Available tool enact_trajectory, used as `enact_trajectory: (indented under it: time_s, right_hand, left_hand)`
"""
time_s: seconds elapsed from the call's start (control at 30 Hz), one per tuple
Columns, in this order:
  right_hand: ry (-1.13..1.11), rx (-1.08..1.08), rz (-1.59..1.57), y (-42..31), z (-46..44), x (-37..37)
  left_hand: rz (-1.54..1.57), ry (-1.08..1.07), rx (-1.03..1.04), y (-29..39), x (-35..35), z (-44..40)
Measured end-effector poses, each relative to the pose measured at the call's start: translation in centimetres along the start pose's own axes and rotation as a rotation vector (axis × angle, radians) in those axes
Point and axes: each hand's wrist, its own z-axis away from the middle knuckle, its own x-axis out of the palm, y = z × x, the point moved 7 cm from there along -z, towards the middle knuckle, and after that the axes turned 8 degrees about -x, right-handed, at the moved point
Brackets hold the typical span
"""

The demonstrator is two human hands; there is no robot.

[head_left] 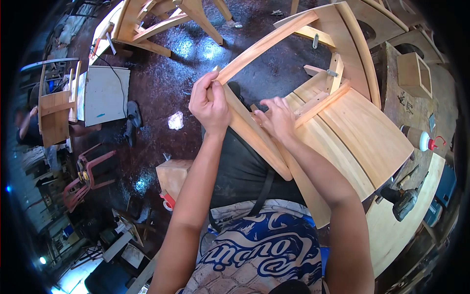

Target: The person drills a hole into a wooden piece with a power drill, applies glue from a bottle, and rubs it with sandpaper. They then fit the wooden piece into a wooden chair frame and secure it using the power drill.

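Observation:
A light wooden chair frame [360,132] lies tipped over in front of me, its slatted panel facing up and metal brackets showing on its inner side. My left hand [210,103] is closed round the corner where the long curved rail [267,46] meets a shorter wooden arm piece [259,142]. Beyond that piece, my right hand [278,117] reaches in beside the crosspiece [320,105], fingers spread and partly curled. Its fingertips are near the inner side of the arm piece; whether they touch it I cannot tell.
At the right, a workbench [416,112] holds a wooden box [415,73] and a glue bottle [425,140]. A power drill [402,202] lies lower right. More wooden frames [171,24] stand ahead. At left are a red plastic chair [88,171] and another person [30,125].

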Motion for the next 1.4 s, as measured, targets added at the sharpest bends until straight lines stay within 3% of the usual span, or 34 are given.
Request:
enact_trajectory:
  time_s: [0.03,0.17,0.23,0.47,0.83,1.17,1.4]
  right_hand:
    - [0.095,-0.110,0.058,-0.5,-0.1,-0.2]
    - [0.183,-0.083,0.189,0.1,0.2,0.9]
    - [0.153,0.047,0.168,0.9,0.2,1.3]
    - [0.099,0.114,0.067,1.9,-0.2,2.3]
    - [0.128,-0.094,0.115,1.2,0.8,2.5]
    - [0.148,-0.154,0.127,1.1,1.0,1.9]
    - [0.020,-0.123,0.208,2.4,2.8,1.9]
  left_hand:
    - [-0.002,-0.002,0.002,0.1,0.0,0.0]
    - [-0.056,0.002,0.013,0.1,0.0,-0.2]
    - [-0.059,0.006,0.012,0.1,0.0,-0.3]
    - [-0.057,0.009,0.009,0.1,0.1,-0.2]
    - [-0.056,0.015,-0.004,0.1,0.0,-0.3]
    - [-0.076,0.027,0.005,0.7,0.0,0.0]
    - [-0.110,0.029,0.017,0.9,0.0,0.0]
